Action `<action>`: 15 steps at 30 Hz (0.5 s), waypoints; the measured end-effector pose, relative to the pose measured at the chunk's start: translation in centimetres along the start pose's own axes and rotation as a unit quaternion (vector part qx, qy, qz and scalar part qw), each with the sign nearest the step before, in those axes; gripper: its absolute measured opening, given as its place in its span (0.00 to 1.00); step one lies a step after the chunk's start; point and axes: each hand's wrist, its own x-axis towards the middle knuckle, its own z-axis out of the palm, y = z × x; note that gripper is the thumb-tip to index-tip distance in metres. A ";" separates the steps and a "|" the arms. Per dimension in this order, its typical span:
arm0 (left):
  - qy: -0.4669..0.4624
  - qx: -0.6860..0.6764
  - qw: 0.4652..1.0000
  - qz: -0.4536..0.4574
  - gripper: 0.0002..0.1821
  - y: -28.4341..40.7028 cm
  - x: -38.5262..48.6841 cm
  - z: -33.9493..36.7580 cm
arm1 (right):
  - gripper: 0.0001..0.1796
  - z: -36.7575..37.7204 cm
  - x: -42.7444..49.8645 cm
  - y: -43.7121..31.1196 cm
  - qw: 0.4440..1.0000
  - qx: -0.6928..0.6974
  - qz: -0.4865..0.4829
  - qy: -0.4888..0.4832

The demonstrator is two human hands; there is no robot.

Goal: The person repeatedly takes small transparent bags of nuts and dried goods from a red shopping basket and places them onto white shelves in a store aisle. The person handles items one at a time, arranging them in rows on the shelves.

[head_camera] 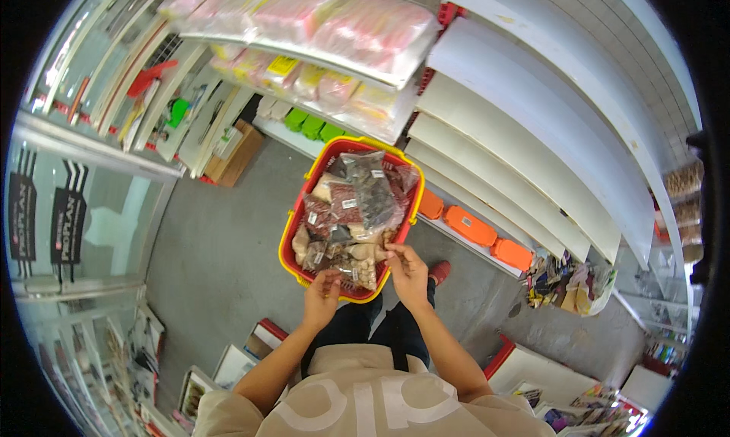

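Note:
A red plastic basket with a yellow rim stands before me, filled with several clear bags. At its near side lies a clear bag of light brown pieces; my right hand pinches its upper right corner between thumb and fingers. My left hand is at the bag's lower left edge with curled fingers; whether it grips the plastic cannot be told. Farther in are bags of small dark red pieces and a bag with dark grey contents, most bearing white labels.
White shelves with bare boards rise at the right, above orange containers. Pink-and-white plastic packs fill shelves ahead. A cardboard box stands at the left by stocked shelves. An overfull bag of mixed items sits on the floor at the right.

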 end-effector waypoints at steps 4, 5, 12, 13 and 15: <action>0.104 0.028 0.994 -0.037 0.08 -2.5 0.3 -2.5 | 0.11 3.1 0.4 2.2 0.984 -0.128 -0.067 -0.103; 0.117 0.045 0.991 -0.045 0.08 -2.8 0.4 -3.0 | 0.11 3.9 0.6 2.9 0.978 -0.156 -0.057 -0.127; 0.171 0.099 0.976 -0.090 0.09 -3.8 1.3 -4.1 | 0.11 9.9 1.8 6.7 0.894 -0.366 -0.007 -0.259; 0.173 0.096 0.976 -0.091 0.09 -4.1 1.4 -4.2 | 0.11 10.7 2.0 6.9 0.880 -0.399 -0.044 -0.252; 0.178 0.078 0.975 -0.107 0.09 -4.7 1.9 -3.9 | 0.10 12.0 2.3 7.5 0.850 -0.456 -0.130 -0.230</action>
